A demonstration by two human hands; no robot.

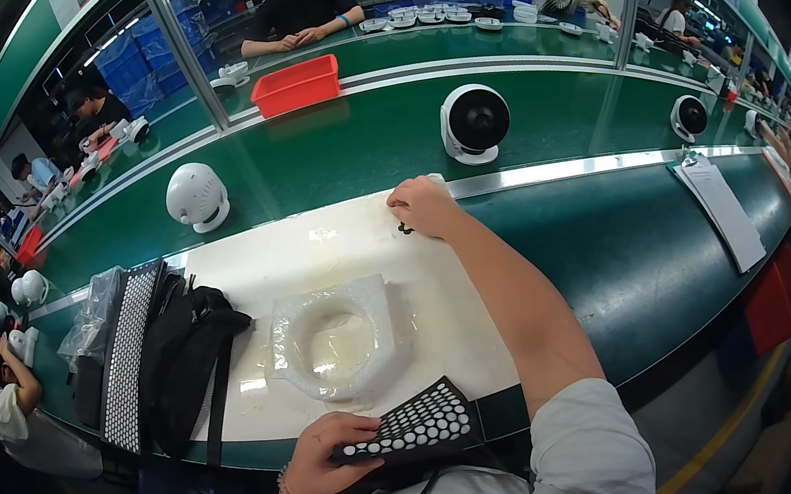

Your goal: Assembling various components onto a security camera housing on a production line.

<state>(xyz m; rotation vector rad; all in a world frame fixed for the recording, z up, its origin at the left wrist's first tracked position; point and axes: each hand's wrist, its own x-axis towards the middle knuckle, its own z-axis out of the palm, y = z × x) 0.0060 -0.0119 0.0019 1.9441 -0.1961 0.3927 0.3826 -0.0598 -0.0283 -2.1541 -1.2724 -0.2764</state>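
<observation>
My left hand [331, 451] grips a black perforated grille panel [415, 425] at the near edge of the white mat [316, 247]. My right hand [422, 205] reaches to the far edge of the mat, its fingers pinched on a small black part [405, 228]. Between the hands lies a white ring in a clear plastic bag [342, 334]. A stack of black perforated grilles [131, 353] stands at the mat's left side next to a black bag [189, 360].
A green conveyor belt [350, 133] runs behind the mat with a white round fan [474, 122], a white fan turned away [196, 196] and a red bin [297, 84]. A clipboard with paper [721, 210] lies right. Other people sit across and along the line.
</observation>
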